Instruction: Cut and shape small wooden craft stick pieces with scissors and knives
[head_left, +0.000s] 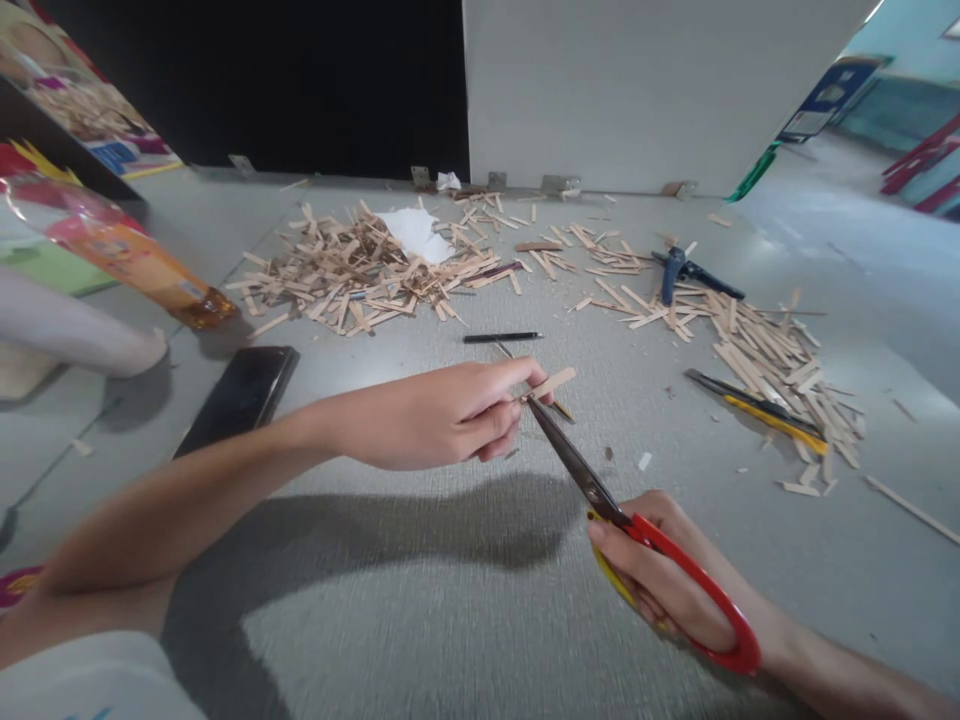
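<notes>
My left hand (457,415) pinches a short flat wooden stick (556,383) between thumb and fingers. The stick's free end points to the upper right. In my right hand (652,560) is a pair of scissors (574,460) with one red and one yellow handle loop. Their dark blades look nearly closed, and the tips touch or almost touch the stick beside my left fingertips. Just behind my left hand lie a black pen (502,338) and another thin pointed tool, partly hidden by my fingers.
A heap of wooden stick pieces (337,270) with white paper (416,235) lies at the back. More pieces (772,350) lie right, with dark blue pliers (697,275) and a yellow-black cutter knife (757,408). Left are a phone (240,395) and an orange drink bottle (127,250).
</notes>
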